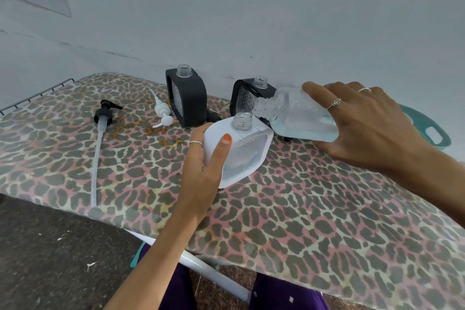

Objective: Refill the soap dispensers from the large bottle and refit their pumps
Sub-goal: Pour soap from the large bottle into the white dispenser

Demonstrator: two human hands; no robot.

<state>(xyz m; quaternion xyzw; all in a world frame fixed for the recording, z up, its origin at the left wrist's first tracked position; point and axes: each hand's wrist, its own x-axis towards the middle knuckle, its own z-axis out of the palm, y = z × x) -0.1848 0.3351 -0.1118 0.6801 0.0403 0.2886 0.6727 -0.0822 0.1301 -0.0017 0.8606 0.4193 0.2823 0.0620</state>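
My left hand (205, 158) grips a white square soap dispenser (247, 152) with a clear open neck, standing on the leopard-print board (302, 209). My right hand (364, 123) holds the large clear bottle (294, 116) tipped on its side, its mouth at the white dispenser's neck; pale blue liquid lies in it. Two black dispensers stand behind without pumps, one in the middle (187, 98) and one (247, 94) partly hidden by the bottle. A black pump with a long tube (102, 128) and a white pump (162, 111) lie on the board to the left.
A wall runs close behind the dispensers. A teal handled object (432, 131) lies at the far right behind my right hand. A wire rack (32, 97) sits at the board's left end. White metal legs (201, 267) and floor show below the near edge.
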